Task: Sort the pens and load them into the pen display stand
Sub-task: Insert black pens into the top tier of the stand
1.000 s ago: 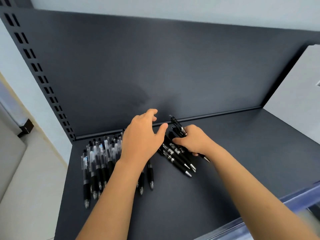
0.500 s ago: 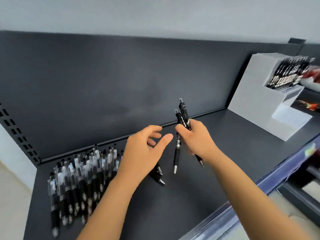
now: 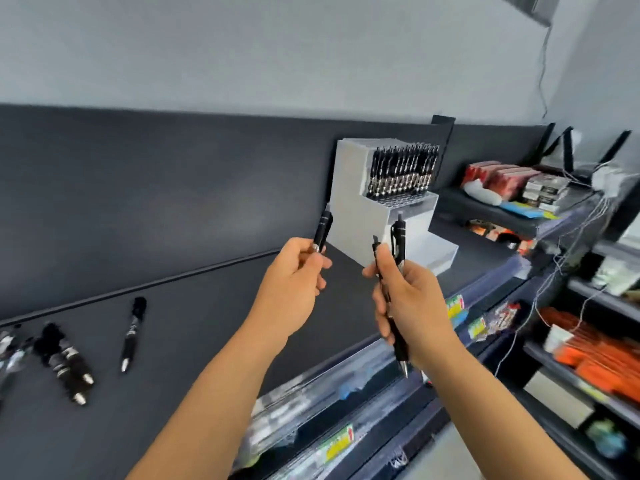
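Note:
My left hand (image 3: 294,278) grips one black pen (image 3: 322,230), held upright in front of the stand's left side. My right hand (image 3: 408,299) grips two black pens (image 3: 397,237), tips pointing down below the palm. Behind both hands on the dark shelf stands the white stepped pen display stand (image 3: 349,209); its top tier holds a row of several black pens (image 3: 401,171). Loose black pens (image 3: 67,362) lie on the shelf at the far left, one single pen (image 3: 133,332) apart from them.
The dark shelf (image 3: 194,341) has a back panel and a front price rail (image 3: 346,386). To the right, other shelves carry red and orange boxes (image 3: 498,174), a router with antennas (image 3: 568,150) and hanging cables.
The view swung right from the pen pile to the stand. Both hands rose and moved toward the stand; my left hand, earlier empty, now holds a pen.

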`<action>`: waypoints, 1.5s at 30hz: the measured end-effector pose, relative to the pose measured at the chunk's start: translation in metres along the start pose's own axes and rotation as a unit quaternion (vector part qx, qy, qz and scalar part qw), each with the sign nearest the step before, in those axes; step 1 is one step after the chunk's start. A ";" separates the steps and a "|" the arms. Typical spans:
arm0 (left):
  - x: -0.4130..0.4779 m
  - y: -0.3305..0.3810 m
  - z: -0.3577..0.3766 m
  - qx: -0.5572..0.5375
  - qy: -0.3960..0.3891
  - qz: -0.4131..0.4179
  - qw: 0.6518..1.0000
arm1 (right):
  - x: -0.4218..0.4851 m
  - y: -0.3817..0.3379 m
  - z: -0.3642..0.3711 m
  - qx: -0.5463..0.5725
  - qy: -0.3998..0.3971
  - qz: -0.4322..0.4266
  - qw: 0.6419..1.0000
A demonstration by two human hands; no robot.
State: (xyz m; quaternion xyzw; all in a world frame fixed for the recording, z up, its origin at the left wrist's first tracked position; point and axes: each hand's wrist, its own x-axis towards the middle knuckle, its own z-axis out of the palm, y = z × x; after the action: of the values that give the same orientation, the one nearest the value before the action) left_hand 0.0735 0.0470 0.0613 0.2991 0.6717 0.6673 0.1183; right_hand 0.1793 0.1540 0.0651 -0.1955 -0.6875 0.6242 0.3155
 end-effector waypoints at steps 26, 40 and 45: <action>0.239 0.026 0.211 0.073 0.144 0.177 0.971 | 0.270 0.029 -0.219 0.201 -0.183 -0.005 0.962; 0.253 0.022 0.246 0.233 0.237 0.188 0.924 | 0.349 0.030 -0.229 0.153 -0.147 -0.072 0.975; 0.257 0.010 0.253 0.346 0.215 0.105 0.907 | 0.354 0.031 -0.229 0.116 -0.142 -0.111 0.977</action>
State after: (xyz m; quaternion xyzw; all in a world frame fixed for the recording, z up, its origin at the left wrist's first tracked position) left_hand 0.0127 0.3990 0.1120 0.2395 0.8343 0.4499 -0.2101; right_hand 0.0744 0.5613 0.1070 0.0102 -0.6658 0.6819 0.3027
